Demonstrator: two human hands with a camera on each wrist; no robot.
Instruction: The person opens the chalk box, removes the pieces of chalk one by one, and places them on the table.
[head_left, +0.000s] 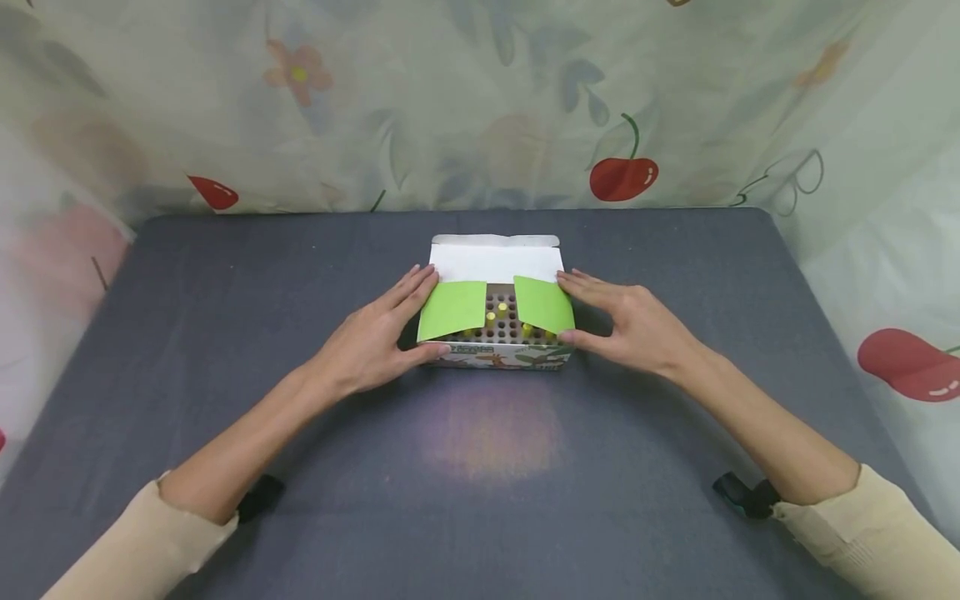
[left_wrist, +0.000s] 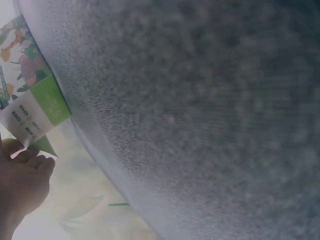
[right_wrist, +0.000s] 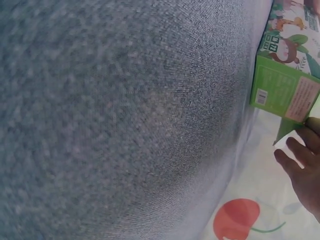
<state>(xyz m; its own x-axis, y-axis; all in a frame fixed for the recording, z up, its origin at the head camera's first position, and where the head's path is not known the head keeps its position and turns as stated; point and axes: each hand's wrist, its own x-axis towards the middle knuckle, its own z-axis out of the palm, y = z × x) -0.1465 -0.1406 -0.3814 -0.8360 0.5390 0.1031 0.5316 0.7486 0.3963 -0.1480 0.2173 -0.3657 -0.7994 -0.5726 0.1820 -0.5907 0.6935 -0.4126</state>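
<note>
A small cardboard box [head_left: 501,358] printed with cartoon animals stands on the dark table, its white lid [head_left: 495,260] raised at the back. Two green side flaps, the left flap [head_left: 453,308] and the right flap [head_left: 544,305], lean inward over the top. Between them shows a tray of round holes [head_left: 501,328] with several yellow-topped pieces [head_left: 502,310]. My left hand [head_left: 375,333] touches the box's left side, thumb at the front corner and fingers extended along the flap toward the back. On the opposite side, my right hand [head_left: 630,325] touches the box the same way, fingers fairly straight.
The box stands near the back of the dark cloth-covered table [head_left: 300,250]. Behind it hangs a pale curtain [head_left: 450,100] with flowers and cherries, which also runs along both sides. A dark strap [head_left: 261,497] shows by the left cuff, another strap [head_left: 750,497] by the right.
</note>
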